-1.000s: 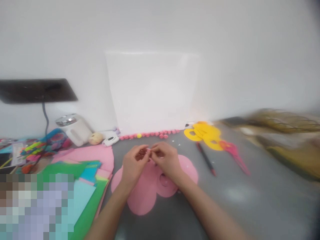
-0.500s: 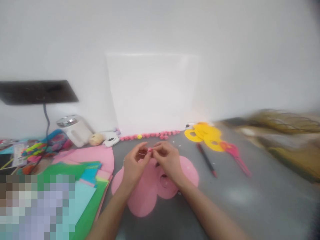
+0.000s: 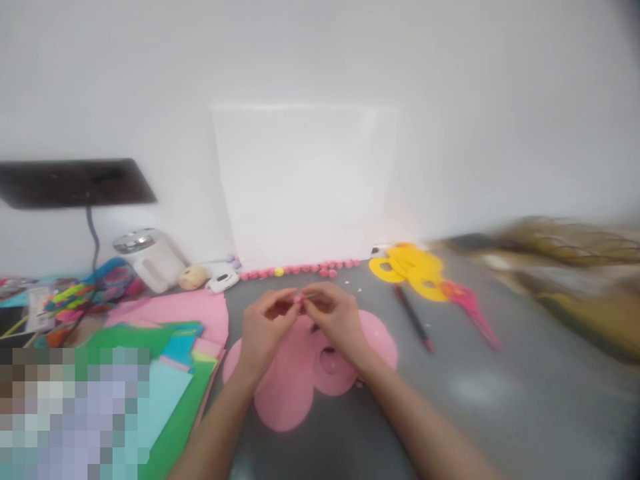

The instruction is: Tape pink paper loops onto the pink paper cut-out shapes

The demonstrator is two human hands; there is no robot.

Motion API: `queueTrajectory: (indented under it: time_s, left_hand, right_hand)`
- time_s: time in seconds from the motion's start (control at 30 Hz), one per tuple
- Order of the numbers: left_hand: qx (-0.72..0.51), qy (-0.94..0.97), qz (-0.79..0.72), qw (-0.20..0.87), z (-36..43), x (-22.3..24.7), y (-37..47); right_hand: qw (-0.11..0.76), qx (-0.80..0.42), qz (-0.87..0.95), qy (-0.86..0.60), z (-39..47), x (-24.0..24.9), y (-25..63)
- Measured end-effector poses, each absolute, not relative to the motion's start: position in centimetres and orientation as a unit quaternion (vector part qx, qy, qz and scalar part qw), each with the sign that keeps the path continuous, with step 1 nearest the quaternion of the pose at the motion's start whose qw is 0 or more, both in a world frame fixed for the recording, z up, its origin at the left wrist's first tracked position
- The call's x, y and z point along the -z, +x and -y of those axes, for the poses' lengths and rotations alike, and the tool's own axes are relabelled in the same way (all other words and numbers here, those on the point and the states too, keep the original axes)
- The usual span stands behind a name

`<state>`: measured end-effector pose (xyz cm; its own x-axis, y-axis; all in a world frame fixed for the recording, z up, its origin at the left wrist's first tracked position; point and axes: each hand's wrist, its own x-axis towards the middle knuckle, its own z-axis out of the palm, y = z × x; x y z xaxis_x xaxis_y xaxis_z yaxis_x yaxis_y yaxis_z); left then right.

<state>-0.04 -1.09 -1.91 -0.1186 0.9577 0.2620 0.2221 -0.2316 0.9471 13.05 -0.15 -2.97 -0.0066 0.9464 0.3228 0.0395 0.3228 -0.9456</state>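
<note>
Both hands meet above pink rounded paper shapes (image 3: 285, 400) on the grey table. My left hand (image 3: 265, 327) and my right hand (image 3: 335, 320) pinch a small pink piece (image 3: 299, 298) between their fingertips. Its exact shape is blurred. Behind the hands, a row of small pink pieces (image 3: 300, 269) with one yellow piece (image 3: 279, 272) lies along the wall. Under my right hand, a round hole or clear disc shows in the pink paper.
To the right are yellow paper rings (image 3: 413, 267), a black and red pen (image 3: 414, 319) and pink scissors (image 3: 473, 310). Coloured sheets (image 3: 173, 383), a white device (image 3: 155, 260) and a white glue tool (image 3: 223, 280) lie left. A white sheet (image 3: 305, 187) stands against the wall.
The fingers of both hands have shifted slightly around the small pink piece. The left fingertips sit a little lower. Nothing else on the table has visibly moved.
</note>
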Motion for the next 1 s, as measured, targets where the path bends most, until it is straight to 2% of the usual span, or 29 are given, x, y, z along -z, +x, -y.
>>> queueTrajectory:
  time_s: [0.2,0.4,0.57,0.9,1.0]
  left_hand:
    - [-0.535,0.563,-0.523,0.351,1.1,1.7,-0.1]
    - [-0.533,0.61,-0.506,0.297,1.0,1.7,-0.2]
    - [-0.515,0.635,-0.509,0.27,1.1,2.0,-0.1]
    - [-0.503,0.615,-0.537,0.282,1.0,2.7,0.4]
    - [-0.514,0.608,-0.526,0.298,0.9,2.9,0.4]
  right_hand:
    - [0.552,-0.405,0.605,-0.407,-0.1,2.9,13.4]
    - [0.533,-0.272,0.677,-0.428,-0.2,2.9,13.6]
    - [0.513,-0.224,0.694,-0.453,-0.1,3.3,13.4]
    - [0.532,-0.224,0.635,-0.513,0.7,3.0,12.4]
    - [0.531,-0.294,0.602,-0.519,0.8,2.7,12.4]
